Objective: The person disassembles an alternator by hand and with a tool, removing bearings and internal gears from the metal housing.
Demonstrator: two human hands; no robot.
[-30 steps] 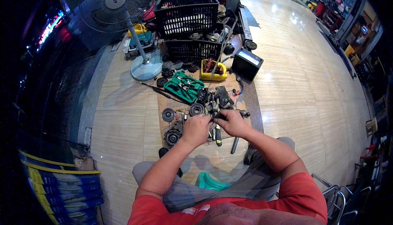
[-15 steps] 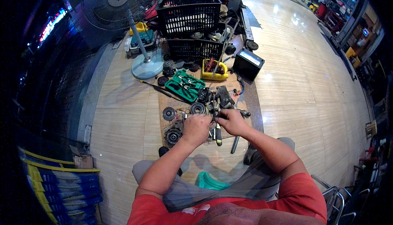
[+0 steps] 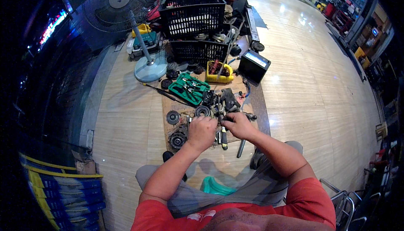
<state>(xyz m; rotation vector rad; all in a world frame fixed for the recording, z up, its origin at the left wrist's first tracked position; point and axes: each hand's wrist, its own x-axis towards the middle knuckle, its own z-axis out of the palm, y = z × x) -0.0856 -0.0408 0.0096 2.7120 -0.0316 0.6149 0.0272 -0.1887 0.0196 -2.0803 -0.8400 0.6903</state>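
Close together over a cardboard-covered patch of floor, my left hand and my right hand both have curled fingers. A small dark part seems to sit between their fingertips, too hidden to name. Below them lies a tool with a black and yellow handle. A dark ring-shaped part is just beyond my left hand, and a round black pulley-like part lies to its left. Nearer me is a larger toothed round part. A dark metal bracket-like piece lies beyond my right hand.
A green tool case with pliers lies open beyond the parts. Behind it are a yellow cut container, a black battery and stacked black crates. A standing fan is at the far left. A metal bar lies near my right knee.
Both hands stay almost in the same place, with their fingers still together. The whole view has shifted very slightly; nothing has clearly been picked up or put down.
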